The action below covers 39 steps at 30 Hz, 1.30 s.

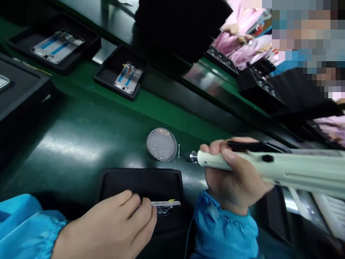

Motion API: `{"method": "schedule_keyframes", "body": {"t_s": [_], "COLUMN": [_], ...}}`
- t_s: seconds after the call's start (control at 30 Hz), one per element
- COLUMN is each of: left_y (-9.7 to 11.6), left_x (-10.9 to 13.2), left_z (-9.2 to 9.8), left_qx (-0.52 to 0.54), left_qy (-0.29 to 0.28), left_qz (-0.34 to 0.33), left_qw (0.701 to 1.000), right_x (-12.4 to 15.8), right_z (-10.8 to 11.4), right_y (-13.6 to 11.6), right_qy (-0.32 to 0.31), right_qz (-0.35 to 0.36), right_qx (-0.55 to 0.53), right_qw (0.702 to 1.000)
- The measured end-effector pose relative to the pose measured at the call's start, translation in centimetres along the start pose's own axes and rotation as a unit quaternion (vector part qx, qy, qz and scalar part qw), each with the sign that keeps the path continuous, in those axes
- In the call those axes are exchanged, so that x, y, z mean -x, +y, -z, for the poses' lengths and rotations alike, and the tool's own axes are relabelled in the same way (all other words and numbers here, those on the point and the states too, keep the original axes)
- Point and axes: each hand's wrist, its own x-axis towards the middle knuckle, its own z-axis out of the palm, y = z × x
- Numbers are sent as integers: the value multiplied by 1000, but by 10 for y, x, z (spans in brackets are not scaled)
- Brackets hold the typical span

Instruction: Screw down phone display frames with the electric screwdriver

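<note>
My left hand [115,225] grips a phone housing [165,204] tilted on edge, so its thin side faces me. The housing is over a black foam tray [141,176], with a bit of yellow tape at its upper edge. In my right hand [234,176] is a pale green electric screwdriver [291,169], fingers wrapped round its body and thumb along the side. The screwdriver's tip points left, towards a round dish [161,144] with a dimpled grey surface. A small pale strip [178,150] lies beside the dish.
Two black trays, a left one [94,45] and a nearer one [100,77], hold phone housings with blue strips. A large black foam tray [24,86] stands at left. Stacked black trays [178,28] rise at the back. Across the bench are people in pink sleeves [239,46].
</note>
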Motion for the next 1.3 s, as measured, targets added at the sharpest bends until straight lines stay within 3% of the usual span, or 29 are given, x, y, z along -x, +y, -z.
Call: {"method": "schedule_keyframes", "body": {"t_s": [0.2, 0.77, 0.9, 1.13, 1.3], "left_y": [5, -2, -1, 3, 4], "left_x": [-9, -17, -18, -22, -23], "left_z": [25, 30, 29, 27, 28], "left_qx": [49, 63, 69, 52, 62], "left_qy": [-41, -21, -38, -117, -120], "left_qz": [-69, -94, -101, -110, -107], "left_qw": [996, 993, 992, 986, 985], "right_x": [-6, -4, -4, -4, -4], "right_z": [6, 18, 22, 24, 23], "right_y": [-4, -7, -3, 0, -2], "right_qy": [24, 37, 32, 29, 22], "right_qz": [55, 73, 84, 96, 96], "right_qx": [-13, -30, -3, 0, -11], "right_qw": [998, 996, 996, 995, 995]}}
